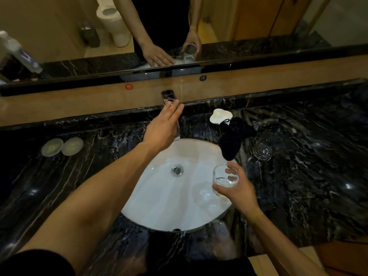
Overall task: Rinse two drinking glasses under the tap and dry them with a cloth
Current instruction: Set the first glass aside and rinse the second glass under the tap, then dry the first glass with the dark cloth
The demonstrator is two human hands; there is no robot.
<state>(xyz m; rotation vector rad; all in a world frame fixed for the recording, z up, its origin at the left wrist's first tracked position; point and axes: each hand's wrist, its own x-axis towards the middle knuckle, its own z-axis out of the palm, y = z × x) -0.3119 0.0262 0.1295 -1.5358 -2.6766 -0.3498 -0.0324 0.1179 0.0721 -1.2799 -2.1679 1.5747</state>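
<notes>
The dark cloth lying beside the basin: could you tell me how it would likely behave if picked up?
The dark cloth would probably hang limp, since it lies crumpled with one end drooping toward the basin. It looks soft and light. It may snag the white dish it touches.

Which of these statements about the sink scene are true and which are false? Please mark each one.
1. The right hand holds a glass beside the basin. True.
2. The left hand rests on the dark cloth. False: it is on the tap; the cloth lies untouched on the counter.
3. A second glass lies on the counter right of the cloth. True.
4. Two round coasters sit inside the basin. False: they lie on the counter, left of it.
</notes>
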